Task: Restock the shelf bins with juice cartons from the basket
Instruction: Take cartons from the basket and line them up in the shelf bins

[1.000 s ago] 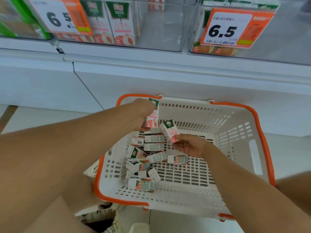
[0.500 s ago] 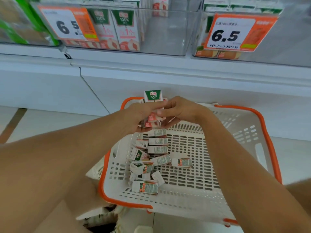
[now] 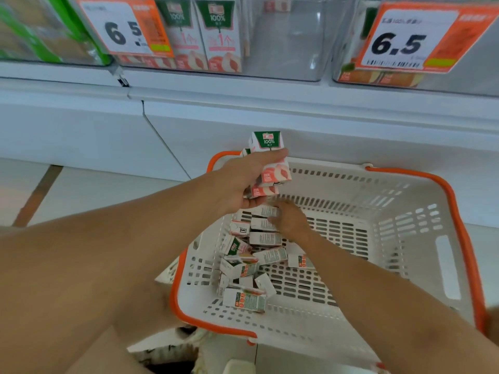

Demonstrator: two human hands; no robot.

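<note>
A white basket (image 3: 442, 238) with an orange rim stands on the floor below the shelf. Several small white, green and peach juice cartons (image 3: 266, 238) lie in its left half. My left hand (image 3: 243, 182) is raised over the basket's far left corner and grips a stack of upright cartons (image 3: 270, 157), thumb across the front one. My right hand (image 3: 290, 218) is down inside the basket, fingers resting on the topmost lying cartons. A clear shelf bin (image 3: 286, 41) above holds a few upright cartons (image 3: 220, 36) at its left side.
Orange price tags reading 6.5 hang on the middle bin (image 3: 124, 25) and on the right bin (image 3: 415, 39). A bin with green packs (image 3: 40, 31) sits at the far left. The white shelf ledge (image 3: 270, 101) runs across above the basket.
My right hand passed its carton to my left hand and has dropped back into the basket. My left hand has risen slightly and now holds more cartons.
</note>
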